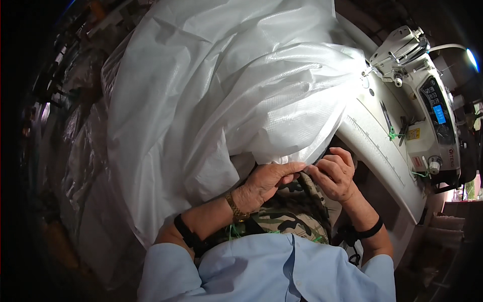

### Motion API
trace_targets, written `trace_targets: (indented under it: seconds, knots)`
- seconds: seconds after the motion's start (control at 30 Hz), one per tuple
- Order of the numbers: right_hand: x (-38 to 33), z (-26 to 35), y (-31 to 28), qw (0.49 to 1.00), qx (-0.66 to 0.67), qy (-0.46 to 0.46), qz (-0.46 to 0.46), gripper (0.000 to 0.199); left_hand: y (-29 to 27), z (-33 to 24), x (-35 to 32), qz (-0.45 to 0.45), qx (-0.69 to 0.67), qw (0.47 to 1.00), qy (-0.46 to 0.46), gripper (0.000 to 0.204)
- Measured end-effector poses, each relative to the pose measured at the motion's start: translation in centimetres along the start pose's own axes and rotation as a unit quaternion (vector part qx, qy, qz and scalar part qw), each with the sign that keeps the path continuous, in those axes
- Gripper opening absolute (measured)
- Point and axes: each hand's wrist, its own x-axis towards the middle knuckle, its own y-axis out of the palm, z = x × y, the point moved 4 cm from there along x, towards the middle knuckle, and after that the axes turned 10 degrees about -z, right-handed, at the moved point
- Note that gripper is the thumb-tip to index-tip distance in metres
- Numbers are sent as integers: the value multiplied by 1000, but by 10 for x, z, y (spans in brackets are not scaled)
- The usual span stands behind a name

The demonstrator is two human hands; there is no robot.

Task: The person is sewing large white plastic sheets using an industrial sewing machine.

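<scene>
A large sheet of white woven plastic fabric is heaped over the sewing table and spills toward me. My left hand pinches the near edge of the fabric between thumb and fingers. My right hand pinches the same edge just to the right, and the fingertips of both hands nearly meet. A gold watch sits on my left wrist and black straps wrap both forearms. Below the hands lies camouflage cloth on my lap.
A white industrial sewing machine with a blue-lit control panel stands at the right, its needle end beside the fabric's far edge. Green thread scraps lie on the table. More pale bundled material fills the dark area at the left.
</scene>
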Motion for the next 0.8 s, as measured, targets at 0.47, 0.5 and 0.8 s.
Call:
trace_targets:
  seconds: [0.47, 0.5, 0.8]
  knots:
    - [-3, -11, 5, 931, 123, 336, -72, 6, 7, -7, 0, 2, -19, 999, 48, 8]
    - [-14, -22, 2, 854, 175, 477, -112, 3, 3, -7, 2, -4, -4, 999, 46, 8]
    - [-42, -133, -143, 786, 151, 465, -380, 13, -3, -7, 1, 2, 24, 999, -21, 12]
